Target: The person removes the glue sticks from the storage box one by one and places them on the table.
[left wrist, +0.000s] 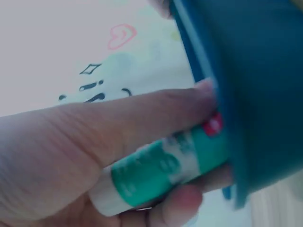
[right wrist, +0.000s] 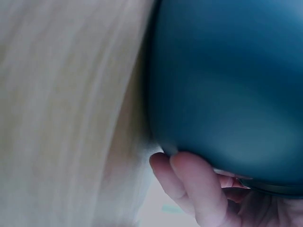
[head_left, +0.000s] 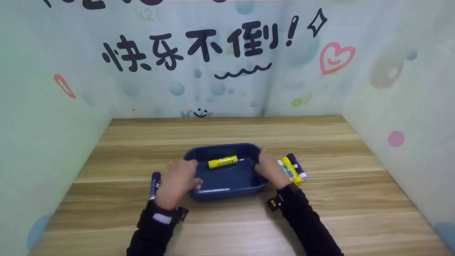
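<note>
A dark blue plastic basin stands on the wooden table between both hands. Inside lies a yellow glue stick. At the basin's left end is my left hand; in the left wrist view its thumb and fingers hold a green glue stick with a white end. The thumb tip touches the rim there, and the rim hides the stick's far end. My right hand grips the basin's right end, with fingers curled against its outer wall. In the head view my left hand hides the green stick.
Left of my left hand lies a dark blue glue stick. Beside my right hand, a yellow glue stick, a dark purple one and a partly hidden teal-and-white one lie together. Printed cloth walls bound the wooden table.
</note>
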A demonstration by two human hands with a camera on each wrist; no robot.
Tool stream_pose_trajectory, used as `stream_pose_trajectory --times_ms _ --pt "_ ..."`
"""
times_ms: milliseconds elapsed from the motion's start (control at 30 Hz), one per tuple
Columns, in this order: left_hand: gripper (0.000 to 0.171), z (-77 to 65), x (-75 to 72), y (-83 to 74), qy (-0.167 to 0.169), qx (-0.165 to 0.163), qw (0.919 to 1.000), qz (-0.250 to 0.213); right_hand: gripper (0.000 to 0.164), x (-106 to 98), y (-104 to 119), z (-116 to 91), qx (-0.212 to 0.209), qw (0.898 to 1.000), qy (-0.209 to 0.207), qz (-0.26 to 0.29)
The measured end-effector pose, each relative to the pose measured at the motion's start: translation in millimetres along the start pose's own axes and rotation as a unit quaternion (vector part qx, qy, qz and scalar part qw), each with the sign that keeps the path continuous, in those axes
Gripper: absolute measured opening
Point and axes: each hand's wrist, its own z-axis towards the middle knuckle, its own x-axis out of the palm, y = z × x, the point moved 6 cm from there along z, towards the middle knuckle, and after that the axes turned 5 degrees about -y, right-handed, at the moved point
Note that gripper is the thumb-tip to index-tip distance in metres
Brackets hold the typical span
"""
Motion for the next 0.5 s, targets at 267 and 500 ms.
stream_pose_trajectory --times_ms 267,500 --pt "0.018 -2.7 -10.9 21.0 0.012 0.007 0.9979 -0.063 0.063 -0.1 0.2 0.3 0.002 1.000 0.004 0.006" --pt "0.017 -8.2 -15.5 45.3 0.037 -0.023 0.9908 -0.128 0.065 0.6 -1.0 0.3 0.005 1.000 0.009 0.010"
